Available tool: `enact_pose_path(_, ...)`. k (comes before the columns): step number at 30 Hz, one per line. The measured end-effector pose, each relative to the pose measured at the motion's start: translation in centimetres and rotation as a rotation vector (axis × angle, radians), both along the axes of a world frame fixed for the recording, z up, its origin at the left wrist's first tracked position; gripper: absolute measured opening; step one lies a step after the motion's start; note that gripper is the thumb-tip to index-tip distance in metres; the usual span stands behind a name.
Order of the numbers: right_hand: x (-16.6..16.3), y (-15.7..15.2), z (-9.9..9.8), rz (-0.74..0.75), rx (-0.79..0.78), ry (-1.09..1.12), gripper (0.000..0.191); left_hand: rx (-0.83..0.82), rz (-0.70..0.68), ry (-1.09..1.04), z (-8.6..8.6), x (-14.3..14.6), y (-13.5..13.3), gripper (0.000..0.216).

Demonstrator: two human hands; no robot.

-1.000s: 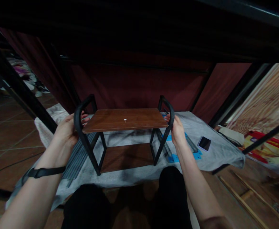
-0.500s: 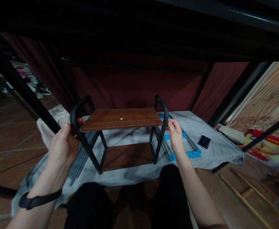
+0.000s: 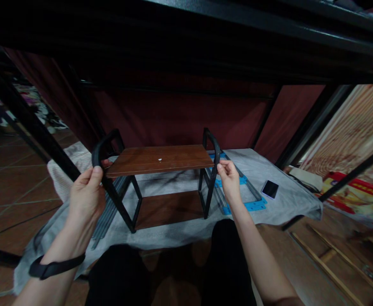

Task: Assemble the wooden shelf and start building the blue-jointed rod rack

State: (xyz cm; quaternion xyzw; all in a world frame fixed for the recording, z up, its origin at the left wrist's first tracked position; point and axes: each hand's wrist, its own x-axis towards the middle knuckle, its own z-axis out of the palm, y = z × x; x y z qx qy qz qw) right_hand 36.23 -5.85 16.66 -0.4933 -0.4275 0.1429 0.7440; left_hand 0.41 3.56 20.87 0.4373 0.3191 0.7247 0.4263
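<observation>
A small two-tier shelf with brown wooden boards [image 3: 160, 159] and black metal side frames stands on a grey cloth [image 3: 269, 170] on the floor. My left hand [image 3: 86, 195], a black band on its wrist, is closed around the left black frame [image 3: 98, 148] near its curved top. My right hand [image 3: 229, 180] pinches the right black frame [image 3: 214, 157] at the edge of the top board. A small white speck lies on the top board.
Blue metal brackets [image 3: 250, 206] and long grey rods [image 3: 108, 210] lie on the cloth beside the shelf. A phone [image 3: 269, 188] lies right of it. Dark table legs and a red panel surround the spot; wooden slats [image 3: 326, 267] lie on the right floor.
Both hands slid up the side frames and changed from a full grasp to a lighter grip near the top board. The shelf shifted slightly left in view.
</observation>
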Motion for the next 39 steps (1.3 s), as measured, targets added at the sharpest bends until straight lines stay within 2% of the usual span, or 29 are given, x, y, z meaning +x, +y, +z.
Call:
enact_pose_path(6,0.2,-0.3,0.3,-0.019,-0.027,-0.037,0.027,0.040,-0.012,0.051,-0.4,0.1,0.2,0.026)
enact_pose_path(15,-0.2,-0.1,1.1,0.068,-0.045,0.032,0.030,0.020,0.026,0.048,0.0,-0.3,-0.1,0.023)
enact_pose_path(21,0.7,0.3,0.8,0.014,-0.094,-0.106,0.028,0.001,0.021,0.041,-0.2,-0.5,0.2,0.025)
enact_pose_path(32,2.0,1.1,0.9,0.116,-0.124,-0.146,0.037,-0.009,0.028,0.050,0.2,-0.3,-0.1,0.022)
enact_pose_path(39,1.9,0.9,1.1,0.154,-0.131,-0.082,0.043,-0.020,-0.046,0.029,0.1,-1.0,0.0,0.025)
